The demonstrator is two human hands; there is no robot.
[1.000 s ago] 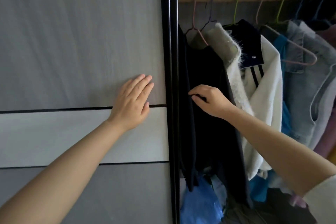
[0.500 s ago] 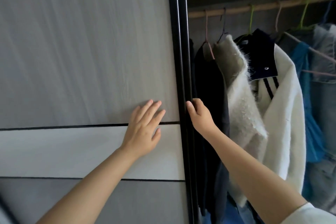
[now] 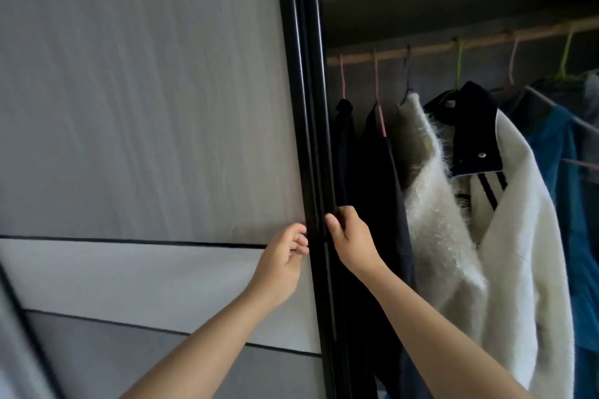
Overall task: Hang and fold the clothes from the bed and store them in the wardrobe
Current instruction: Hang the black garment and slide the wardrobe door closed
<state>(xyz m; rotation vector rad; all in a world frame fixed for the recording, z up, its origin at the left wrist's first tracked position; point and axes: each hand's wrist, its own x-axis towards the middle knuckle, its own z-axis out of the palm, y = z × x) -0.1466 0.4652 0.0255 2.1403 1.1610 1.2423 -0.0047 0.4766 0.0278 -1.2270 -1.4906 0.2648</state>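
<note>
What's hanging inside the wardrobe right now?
On the rail: two dark garments, a fluffy cream sweater, a white jacket and a teal top. The sliding door hides the left section.

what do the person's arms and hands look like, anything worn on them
Both forearms are bare, with no sleeve in view. The left hand and right hand show no gloves, rings, watch or bracelets; the fingers look plain and unadorned.

We count two hands point(image 3: 282, 264), six hanger hooks point(image 3: 458, 65) on one wooden rail point(image 3: 479, 40), and one sliding door point(image 3: 146, 139). Of hanging garments we make out two black point(image 3: 376, 172), one fuzzy white point(image 3: 431, 204), one white jacket point(image 3: 518, 236), one blue point(image 3: 564, 172).
</note>
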